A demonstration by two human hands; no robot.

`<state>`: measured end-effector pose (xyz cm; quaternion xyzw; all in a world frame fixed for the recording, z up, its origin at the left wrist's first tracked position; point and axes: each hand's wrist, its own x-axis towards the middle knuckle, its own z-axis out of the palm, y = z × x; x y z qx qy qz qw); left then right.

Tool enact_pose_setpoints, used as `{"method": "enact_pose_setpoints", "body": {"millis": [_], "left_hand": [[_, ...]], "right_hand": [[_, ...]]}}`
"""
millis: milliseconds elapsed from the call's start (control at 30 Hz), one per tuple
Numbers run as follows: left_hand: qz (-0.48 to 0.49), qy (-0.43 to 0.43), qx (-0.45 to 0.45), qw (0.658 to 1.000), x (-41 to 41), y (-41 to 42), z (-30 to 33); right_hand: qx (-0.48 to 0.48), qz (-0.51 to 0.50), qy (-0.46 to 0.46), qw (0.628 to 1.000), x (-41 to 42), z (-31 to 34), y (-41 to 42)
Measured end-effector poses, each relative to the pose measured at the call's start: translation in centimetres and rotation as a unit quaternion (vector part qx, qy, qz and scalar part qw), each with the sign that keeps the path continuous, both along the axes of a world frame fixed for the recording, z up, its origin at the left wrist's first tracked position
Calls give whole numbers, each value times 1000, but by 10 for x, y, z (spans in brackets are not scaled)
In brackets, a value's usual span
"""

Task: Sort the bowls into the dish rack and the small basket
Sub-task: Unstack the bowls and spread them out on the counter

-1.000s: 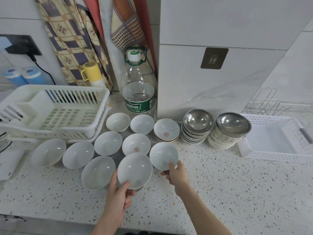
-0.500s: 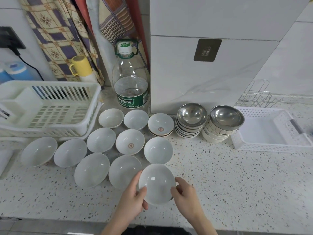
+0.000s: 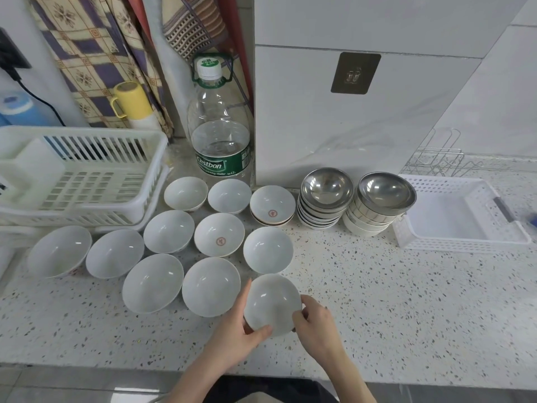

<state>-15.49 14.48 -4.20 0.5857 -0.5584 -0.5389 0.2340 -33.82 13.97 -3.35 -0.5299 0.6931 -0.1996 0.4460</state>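
- A person's two hands hold one white bowl (image 3: 271, 305) just above the near edge of a speckled counter (image 3: 392, 301).
- The left hand (image 3: 236, 334) grips the bowl's left rim, thumb curled over the near edge and fingers up its side.
- The right hand (image 3: 318, 324) pinches the bowl's right rim with thumb and curled fingers.
- Ten more white bowls (image 3: 219, 238) sit open side up in loose rows beyond and to the left of the held one; two show a small red mark inside.
- Two stacks of steel bowls (image 3: 327, 187) stand side by side against the wall, to the right of the white ones.
- A white dish rack (image 3: 87, 181) sits at the far left of the counter; it seems to hold no bowls, though its left part is cut off.
- A small white basket (image 3: 465, 242) lies at the far right, just beside the steel stacks.
- A large water bottle (image 3: 219, 135) stands behind the white bowls.
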Motion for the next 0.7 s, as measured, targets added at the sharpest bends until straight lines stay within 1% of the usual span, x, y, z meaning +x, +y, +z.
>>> {"method": "enact_pose_setpoints", "body": {"millis": [233, 333, 400, 467, 567, 633, 700], "left_hand": [[-34, -2, 0, 999, 5, -3, -5], [-41, -32, -4, 999, 4, -5, 0], [-51, -76, -21, 996, 5, -6, 6], [-72, -143, -41, 986, 6, -6, 11], [-97, -252, -16, 963, 5, -8, 13], [-109, -280, -2, 954, 6, -9, 15], [-131, -290, 2, 948, 7, -12, 19]], "right_hand": [[10, 8, -2, 1000, -1, -4, 0], [11, 18, 0, 1000, -2, -5, 0], [17, 26, -2, 1000, -4, -4, 0], [25, 31, -4, 999, -5, -4, -2], [40, 34, -5, 999, -7, -4, -6], [52, 32, -9, 998, -8, -3, -9], [60, 32, 7, 998, -10, -2, -13]]}}
